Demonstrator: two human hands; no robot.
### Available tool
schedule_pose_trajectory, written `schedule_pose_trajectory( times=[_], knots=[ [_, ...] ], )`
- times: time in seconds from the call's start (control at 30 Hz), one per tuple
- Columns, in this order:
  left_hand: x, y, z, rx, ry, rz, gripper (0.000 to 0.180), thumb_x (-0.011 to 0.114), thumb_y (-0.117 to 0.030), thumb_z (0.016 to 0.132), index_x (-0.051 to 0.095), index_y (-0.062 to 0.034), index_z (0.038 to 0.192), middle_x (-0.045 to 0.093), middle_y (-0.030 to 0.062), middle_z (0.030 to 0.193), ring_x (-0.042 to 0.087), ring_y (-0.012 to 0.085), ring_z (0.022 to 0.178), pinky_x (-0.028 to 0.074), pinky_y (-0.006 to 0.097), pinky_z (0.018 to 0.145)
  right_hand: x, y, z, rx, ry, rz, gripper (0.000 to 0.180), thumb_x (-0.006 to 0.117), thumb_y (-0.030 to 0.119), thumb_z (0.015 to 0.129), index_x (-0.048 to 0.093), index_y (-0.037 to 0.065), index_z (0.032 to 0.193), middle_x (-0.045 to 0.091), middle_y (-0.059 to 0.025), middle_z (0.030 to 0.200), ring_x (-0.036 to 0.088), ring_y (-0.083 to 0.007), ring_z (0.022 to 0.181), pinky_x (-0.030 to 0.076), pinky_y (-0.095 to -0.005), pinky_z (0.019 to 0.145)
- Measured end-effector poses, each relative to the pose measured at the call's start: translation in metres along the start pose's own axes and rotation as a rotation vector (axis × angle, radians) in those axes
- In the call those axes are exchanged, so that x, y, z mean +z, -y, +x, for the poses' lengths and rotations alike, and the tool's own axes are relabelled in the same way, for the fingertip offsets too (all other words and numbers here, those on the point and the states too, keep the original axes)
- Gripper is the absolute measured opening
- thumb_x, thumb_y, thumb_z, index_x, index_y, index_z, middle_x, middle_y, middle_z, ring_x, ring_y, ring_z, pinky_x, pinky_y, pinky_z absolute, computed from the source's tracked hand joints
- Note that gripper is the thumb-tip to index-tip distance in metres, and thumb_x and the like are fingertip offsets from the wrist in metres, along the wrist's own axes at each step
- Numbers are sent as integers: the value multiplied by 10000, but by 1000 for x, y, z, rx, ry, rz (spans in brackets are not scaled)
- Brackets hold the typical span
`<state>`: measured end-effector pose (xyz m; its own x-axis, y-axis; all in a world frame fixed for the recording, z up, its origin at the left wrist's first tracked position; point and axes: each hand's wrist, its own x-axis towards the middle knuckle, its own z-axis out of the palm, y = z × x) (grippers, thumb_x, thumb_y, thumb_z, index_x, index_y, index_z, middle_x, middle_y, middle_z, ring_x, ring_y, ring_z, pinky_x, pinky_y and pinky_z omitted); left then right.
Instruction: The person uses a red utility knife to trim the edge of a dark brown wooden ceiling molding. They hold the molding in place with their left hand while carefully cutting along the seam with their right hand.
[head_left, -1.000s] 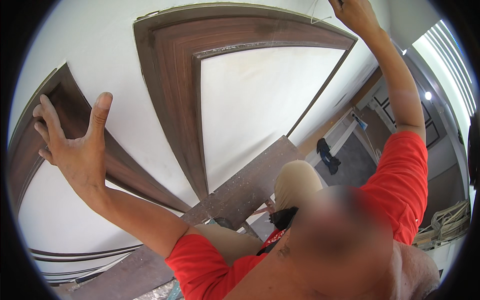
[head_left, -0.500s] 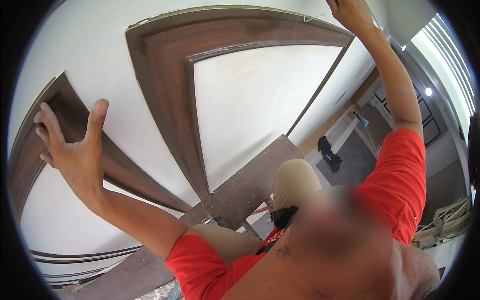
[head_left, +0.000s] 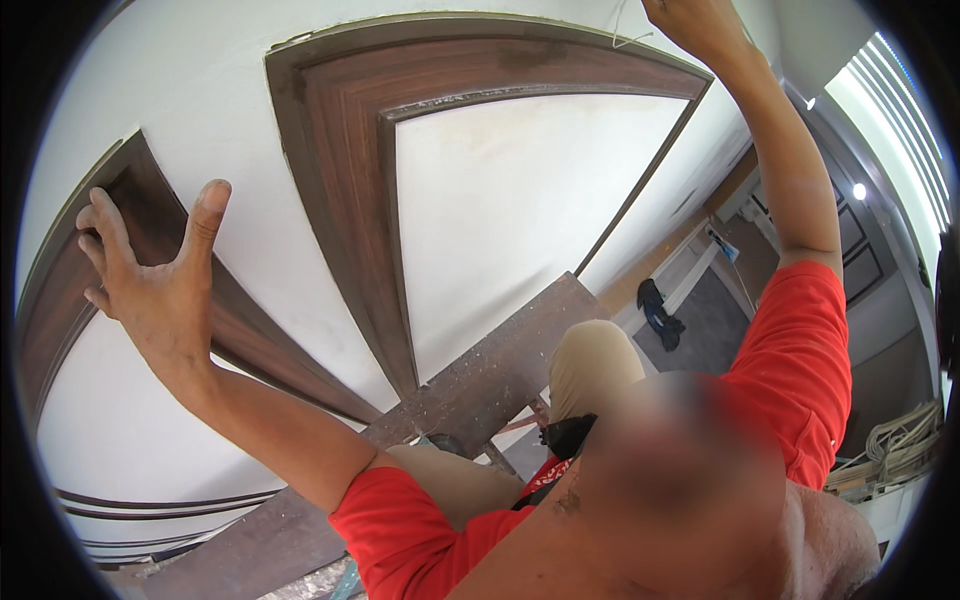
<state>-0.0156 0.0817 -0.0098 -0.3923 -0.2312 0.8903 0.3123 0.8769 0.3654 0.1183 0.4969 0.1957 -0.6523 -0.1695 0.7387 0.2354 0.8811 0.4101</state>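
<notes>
My left hand is raised with the thumb stretched out and the fingers spread and slightly bent. It holds nothing. Behind its fingers is the corner of a brown wood-grain frame on the white wall; whether the fingertips touch it is unclear. My right hand reaches up to the top edge of the picture, where its fingers are mostly cut off, so its grip is hidden. A thin pale cord shows beside it, above a larger brown frame around a white panel.
A paint-spattered plank runs below me along the wall, with my bent knee over it. Far below to the right lies a dark cloth-like thing on the floor. A bundle of pale strips sits at the right rim.
My left hand has shifted slightly up and right in the picture, as have the frames. My right hand has moved a little left and further past the top edge.
</notes>
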Motion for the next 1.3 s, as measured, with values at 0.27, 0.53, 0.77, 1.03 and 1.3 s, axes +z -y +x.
schedule_pose_trajectory(
  times=[0.27,0.53,0.77,1.03,1.3],
  knots=[
    [-1,-1,-1,4,-10,-5,1307,773,-876,560,448,-96,1557,402,193,1615,262,315,1559,93,571,1277,3,-1,5,-25,42,5,294,527,275,1062,668,24,1123,717,-207,851,688,-381,729,535,-470,685],
    [2,5,-4,1,-20,8,1261,765,-872,580,458,-137,1557,398,163,1625,256,306,1562,94,559,1283,10,-19,0,19,83,-57,304,523,288,1060,666,36,1152,719,-217,877,683,-417,767,532,-499,710],
    [4,9,-3,7,-28,15,1256,760,-881,569,476,-146,1547,399,153,1626,255,308,1562,89,557,1284,17,-32,-4,-29,48,-41,291,511,286,1059,654,43,1134,716,-222,882,686,-424,786,527,-515,721],
    [3,9,-2,21,-10,-4,1258,766,-872,575,466,-141,1554,398,158,1627,267,311,1559,82,556,1281,30,-61,-19,-26,40,-134,288,498,278,1069,651,37,1110,717,-212,868,682,-423,767,526,-515,699],
    [-9,4,1,4,44,-32,1256,778,-844,599,445,-110,1562,381,175,1634,245,313,1566,73,558,1280,32,-60,-15,33,54,-98,264,504,269,1061,650,50,1083,719,-209,879,681,-437,781,529,-522,699]
  ],
)
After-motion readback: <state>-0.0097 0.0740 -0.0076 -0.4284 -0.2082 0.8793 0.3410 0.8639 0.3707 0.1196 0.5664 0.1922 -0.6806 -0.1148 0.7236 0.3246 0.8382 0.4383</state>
